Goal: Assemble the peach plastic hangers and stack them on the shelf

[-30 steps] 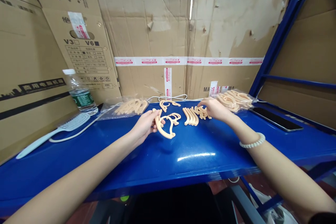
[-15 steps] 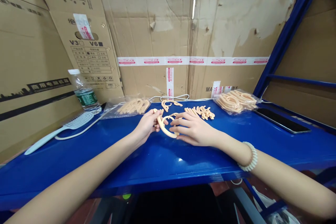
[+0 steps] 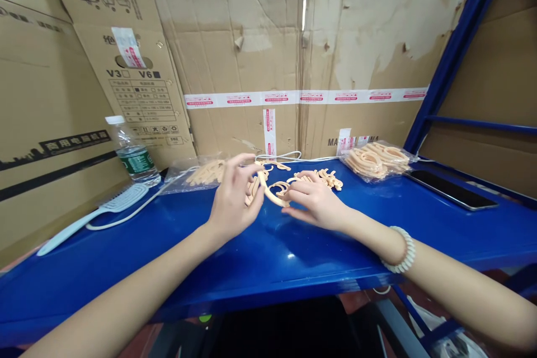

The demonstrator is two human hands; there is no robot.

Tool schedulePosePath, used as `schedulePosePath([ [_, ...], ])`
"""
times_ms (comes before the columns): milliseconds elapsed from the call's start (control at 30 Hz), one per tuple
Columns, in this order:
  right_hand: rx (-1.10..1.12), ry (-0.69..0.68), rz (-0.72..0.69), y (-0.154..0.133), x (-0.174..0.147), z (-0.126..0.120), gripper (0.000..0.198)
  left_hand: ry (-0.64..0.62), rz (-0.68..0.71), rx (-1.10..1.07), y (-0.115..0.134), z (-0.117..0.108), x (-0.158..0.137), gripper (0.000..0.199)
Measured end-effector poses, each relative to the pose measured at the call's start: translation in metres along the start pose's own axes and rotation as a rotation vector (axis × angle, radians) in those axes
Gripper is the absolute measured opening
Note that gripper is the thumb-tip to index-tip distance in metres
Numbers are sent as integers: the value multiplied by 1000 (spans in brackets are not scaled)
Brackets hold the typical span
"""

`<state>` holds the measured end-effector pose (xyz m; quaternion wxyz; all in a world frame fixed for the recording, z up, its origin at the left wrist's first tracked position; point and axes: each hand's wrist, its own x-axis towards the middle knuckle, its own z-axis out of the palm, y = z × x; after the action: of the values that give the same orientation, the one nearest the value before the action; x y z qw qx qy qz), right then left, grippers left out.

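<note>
My left hand (image 3: pixel 235 193) is raised, slightly blurred, with fingers spread and the thumb well apart. Its fingertips are at the upper end of a beige curved plastic piece (image 3: pixel 272 196), perhaps part of a folding hanger; whether they press on it is hard to see. My right hand (image 3: pixel 312 198) pinches the lower end of that piece, its fingers bent around it. Behind the hands, more beige pieces (image 3: pixel 329 179) lie in a pile, and a few hooked ones (image 3: pixel 279 166) rest farther back. Some loose pieces are partly hidden by my left hand.
A clear bag of beige pieces (image 3: pixel 205 173) lies at left, another bag (image 3: pixel 377 161) at right beside a phone (image 3: pixel 451 189). A water bottle (image 3: pixel 136 159), hairbrush (image 3: pixel 126 198) and white cable (image 3: pixel 126 217) are on the left of the blue table (image 3: pixel 293 268). Cardboard (image 3: pixel 235 61) walls the back.
My left hand has lifted and spread its fingers, shifting slightly right. The curved piece has moved up and right a little and turned, while my right hand stays at its lower end.
</note>
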<state>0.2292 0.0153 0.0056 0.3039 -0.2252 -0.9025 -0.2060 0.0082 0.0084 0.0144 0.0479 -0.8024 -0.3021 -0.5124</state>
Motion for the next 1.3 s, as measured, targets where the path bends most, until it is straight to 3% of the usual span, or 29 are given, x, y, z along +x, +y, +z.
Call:
schedulePosePath([
  [67, -7, 33, 10, -1, 0, 0, 20, -178, 171, 110, 5, 0, -4, 35],
  [100, -13, 51, 8, -2, 0, 0, 20, -271, 189, 134, 7, 1, -5, 35],
  [167, -26, 73, -2, -3, 0, -1, 21, -393, 130, 162, 9, 4, -7, 34],
  [267, -66, 63, -31, -5, 0, -1, 24, -472, 48, 187, 7, 7, -7, 28],
  [500, -120, 51, -88, -6, 2, -2, 30, -516, 72, 245, 1, 6, -7, 26],
  [933, -88, 37, -129, -7, 0, 3, 36, -594, 124, 348, 11, 4, -5, 12],
  [1133, 125, 40, -24, -10, 1, 2, 37, -599, 125, 376, 8, 3, -6, 19],
  [1300, 386, 80, 248, -5, 1, 1, 39, -503, 83, 286, 12, 0, -8, 25],
])
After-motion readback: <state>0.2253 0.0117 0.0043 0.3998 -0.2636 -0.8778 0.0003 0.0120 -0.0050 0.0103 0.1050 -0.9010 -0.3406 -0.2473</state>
